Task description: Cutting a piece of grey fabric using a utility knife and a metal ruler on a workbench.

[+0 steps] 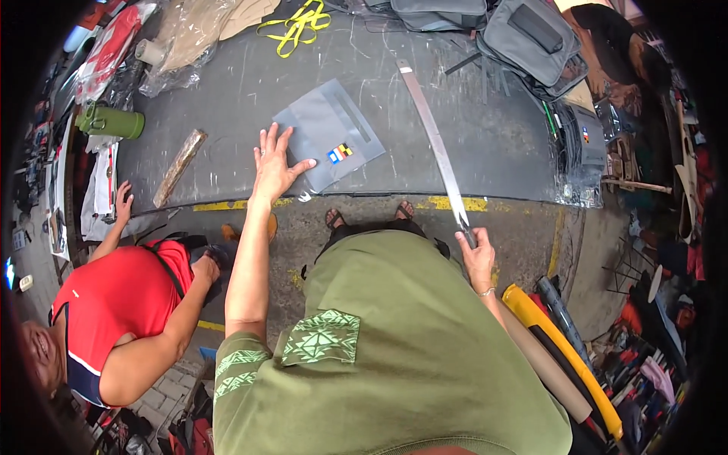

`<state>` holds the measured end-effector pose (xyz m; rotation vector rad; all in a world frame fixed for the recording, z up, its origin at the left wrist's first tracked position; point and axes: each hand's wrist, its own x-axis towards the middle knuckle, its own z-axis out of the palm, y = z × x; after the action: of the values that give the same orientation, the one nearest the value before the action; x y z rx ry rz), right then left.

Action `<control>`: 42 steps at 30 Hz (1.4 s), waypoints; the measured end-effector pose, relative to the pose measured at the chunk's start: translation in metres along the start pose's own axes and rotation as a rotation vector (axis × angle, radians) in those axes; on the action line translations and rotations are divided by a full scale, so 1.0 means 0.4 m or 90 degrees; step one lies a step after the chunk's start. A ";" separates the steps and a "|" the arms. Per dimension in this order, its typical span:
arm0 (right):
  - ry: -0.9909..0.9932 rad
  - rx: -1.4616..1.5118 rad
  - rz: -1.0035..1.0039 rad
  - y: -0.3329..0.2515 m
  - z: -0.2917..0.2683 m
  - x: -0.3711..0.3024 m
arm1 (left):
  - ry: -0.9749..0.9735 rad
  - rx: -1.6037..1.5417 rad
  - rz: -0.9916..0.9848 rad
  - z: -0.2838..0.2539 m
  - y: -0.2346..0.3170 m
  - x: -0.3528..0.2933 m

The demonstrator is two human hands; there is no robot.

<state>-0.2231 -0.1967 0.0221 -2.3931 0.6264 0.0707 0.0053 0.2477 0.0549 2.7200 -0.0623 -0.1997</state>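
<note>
My left hand (pixel 277 167) lies with fingers spread on the lower left edge of a grey flat panel (pixel 311 121). The panel rests at an angle on the dark table (pixel 227 98) and has a dark strip and a small patch of coloured blocks. Off the table's near edge, my right hand (pixel 478 258) is closed around a black-handled tool (pixel 468 233). Its slim metallic tip overlaps the near end of a long metal ruler (pixel 431 133), so I cannot tell its exact kind. The ruler slants across the table, right of the panel.
A brown stick-like piece (pixel 180 167) and a green bottle (pixel 111 121) are at left; a yellow strap (pixel 298 26) lies at the back. Grey bags (pixel 531 45) occupy the back right. A person in red (pixel 129 303) sits at my left. Rolls (pixel 557 356) stand at my right.
</note>
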 end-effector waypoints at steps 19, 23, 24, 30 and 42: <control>-0.016 0.022 0.001 -0.057 -0.068 0.153 | -0.103 0.026 0.092 0.037 0.109 -0.066; 0.016 0.041 -0.095 -0.060 -0.047 0.164 | -0.001 -0.036 0.132 0.005 0.163 -0.061; -0.001 0.066 -0.052 -0.047 -0.040 0.169 | 0.026 -0.146 0.129 0.020 0.192 -0.051; 0.042 0.169 -0.215 -0.110 0.025 0.295 | -0.195 -0.382 0.235 -0.023 0.435 -0.113; -0.189 0.570 -0.233 -0.487 0.224 0.619 | -0.326 -0.393 0.665 -0.027 0.694 -0.166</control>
<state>0.0941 -0.1150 0.0149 -1.5422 0.0308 -0.0143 -0.0626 0.0029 0.1855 1.6770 -1.2719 -0.4783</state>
